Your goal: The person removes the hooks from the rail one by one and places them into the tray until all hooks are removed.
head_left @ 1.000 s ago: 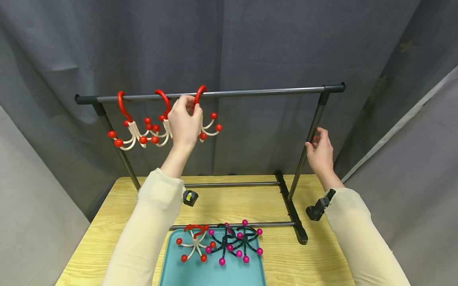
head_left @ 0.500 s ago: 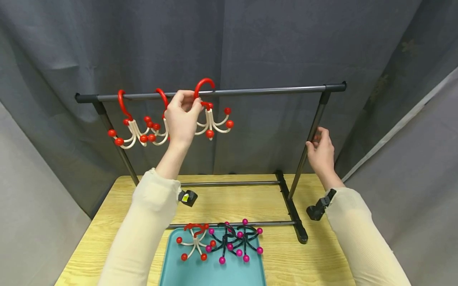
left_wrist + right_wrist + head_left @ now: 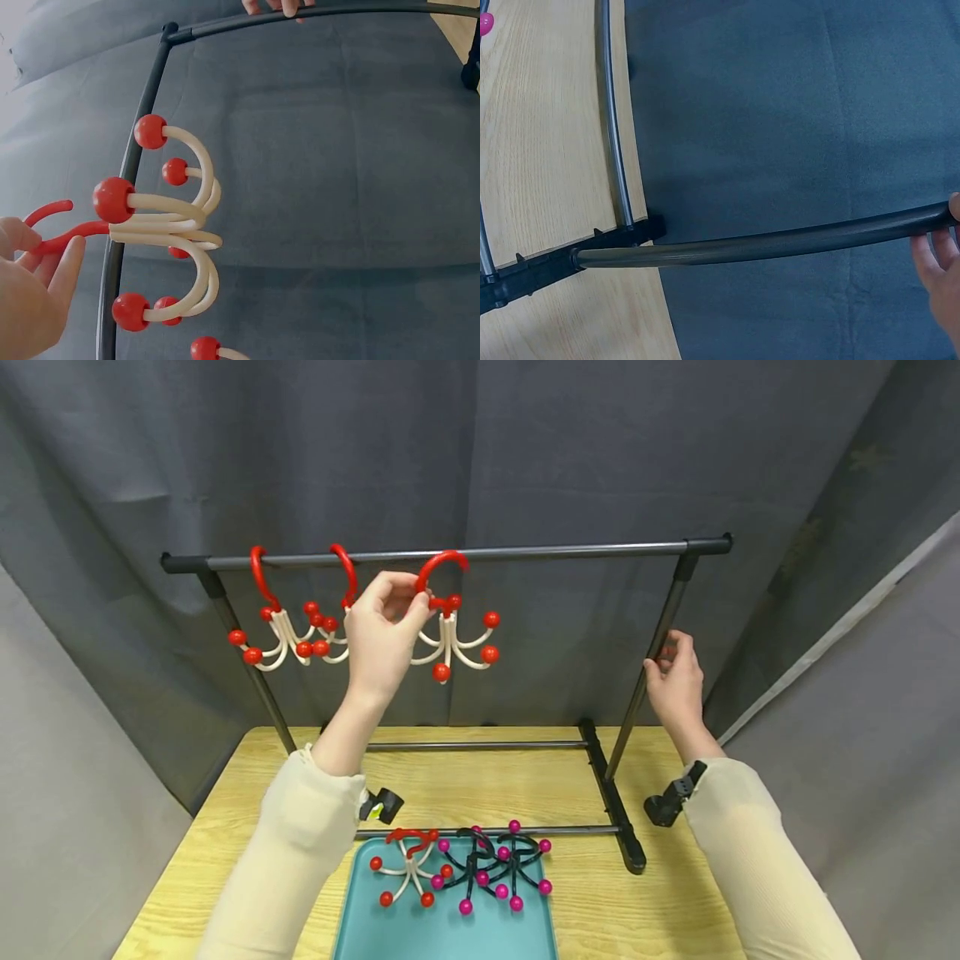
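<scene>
My left hand (image 3: 382,631) pinches the red hook of a cream multi-arm hanger (image 3: 448,635) with red ball ends, between thumb and fingers. In the head view the hook overlaps the rack's top bar (image 3: 570,552); in the left wrist view the hook's free tip shows apart from the bar, which passes behind the hanger (image 3: 199,217). Two matching hangers (image 3: 279,631) hang on the bar to the left, the nearer one partly hidden by my hand. My right hand (image 3: 675,681) grips the rack's right upright post (image 3: 780,244) with thumb and fingers.
A teal tray (image 3: 487,935) on the wooden table (image 3: 600,910) holds one red-and-cream hanger (image 3: 408,868) and two black hangers (image 3: 471,868) with pink balls. The rack's black foot (image 3: 618,818) stands at the right. Grey curtain (image 3: 585,452) closes off the back and sides.
My left hand has lifted the third hanger's hook off the bar, then brought it slightly right, lower and towards me. My right hand stays on the post.
</scene>
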`<state>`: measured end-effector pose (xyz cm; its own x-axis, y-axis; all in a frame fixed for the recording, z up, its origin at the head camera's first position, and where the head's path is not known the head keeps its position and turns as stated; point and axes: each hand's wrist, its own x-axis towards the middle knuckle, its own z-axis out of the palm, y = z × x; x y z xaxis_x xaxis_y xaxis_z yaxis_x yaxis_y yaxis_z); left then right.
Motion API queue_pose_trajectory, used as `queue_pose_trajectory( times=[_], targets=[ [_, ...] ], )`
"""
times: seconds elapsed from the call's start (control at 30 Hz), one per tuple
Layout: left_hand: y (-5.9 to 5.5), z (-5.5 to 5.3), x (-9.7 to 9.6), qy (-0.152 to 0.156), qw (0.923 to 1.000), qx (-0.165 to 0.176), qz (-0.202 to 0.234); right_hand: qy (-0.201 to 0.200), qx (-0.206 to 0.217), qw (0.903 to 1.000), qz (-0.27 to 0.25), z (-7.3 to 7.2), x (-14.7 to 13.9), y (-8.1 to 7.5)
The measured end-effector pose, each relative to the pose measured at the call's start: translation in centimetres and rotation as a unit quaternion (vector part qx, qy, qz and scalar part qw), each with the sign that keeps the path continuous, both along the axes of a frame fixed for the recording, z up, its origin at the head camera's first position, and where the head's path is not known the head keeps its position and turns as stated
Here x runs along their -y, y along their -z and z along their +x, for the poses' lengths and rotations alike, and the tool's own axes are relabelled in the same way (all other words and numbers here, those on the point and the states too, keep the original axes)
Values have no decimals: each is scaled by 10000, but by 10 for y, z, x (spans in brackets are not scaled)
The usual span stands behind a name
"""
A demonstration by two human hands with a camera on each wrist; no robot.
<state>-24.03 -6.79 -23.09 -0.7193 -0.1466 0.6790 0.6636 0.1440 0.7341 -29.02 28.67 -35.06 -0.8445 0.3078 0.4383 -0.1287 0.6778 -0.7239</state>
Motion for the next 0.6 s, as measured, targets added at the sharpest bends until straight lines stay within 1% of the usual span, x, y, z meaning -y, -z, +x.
queue_pose_trajectory(
  times=[0.13, 0.27, 0.4, 0.5, 0.6],
  targets=[
    [8, 9, -1, 94, 9998, 36, -177, -8, -32, 10000, 9, 1, 1, 0],
    [19, 16, -3, 449, 9987, 224, -92, -63, -61, 10000, -32, 0, 0, 2],
    [32, 23, -5, 773, 9960, 441, -81, -86, -54, 9999, -49, -1, -2, 3],
    [43, 28, -7, 858, 9948, 499, -239, -80, -58, 9999, -48, -1, -1, 3],
    [53, 33, -9, 826, 9942, 465, -517, -109, -36, 9999, -54, -2, 1, 3]
  ],
)
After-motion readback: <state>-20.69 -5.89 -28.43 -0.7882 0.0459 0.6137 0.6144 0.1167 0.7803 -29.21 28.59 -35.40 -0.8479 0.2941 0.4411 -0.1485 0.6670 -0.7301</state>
